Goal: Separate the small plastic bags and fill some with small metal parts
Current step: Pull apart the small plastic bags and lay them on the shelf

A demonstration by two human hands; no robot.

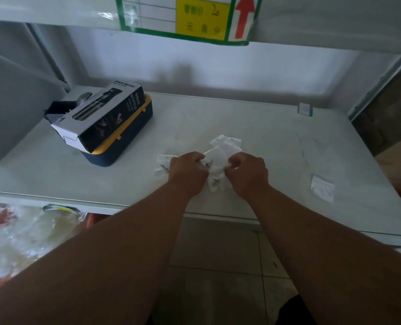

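Small plastic bags, thin, clear-white, flat rectangles with punched hang holes, lie in a loose overlapping heap mid-shelf on a pale, scuffed shelf surface. Some hold small metal parts, shiny, shape too small to tell. 1 more bag lies alone, well apart on the right. Left hand knuckles up, fingers curled, pinching a bag at the heap's left side. Right hand likewise curled, gripping bag film at the heap's right. Both forearms reach in from below, hands close but not touching. Hands cover the heap's centre. Back left: a black-and-white cardboard spray bottle box rests tilted on a navy and yellow plastic case. Above, a green-bordered label with a red arrow hangs from the upper shelf.
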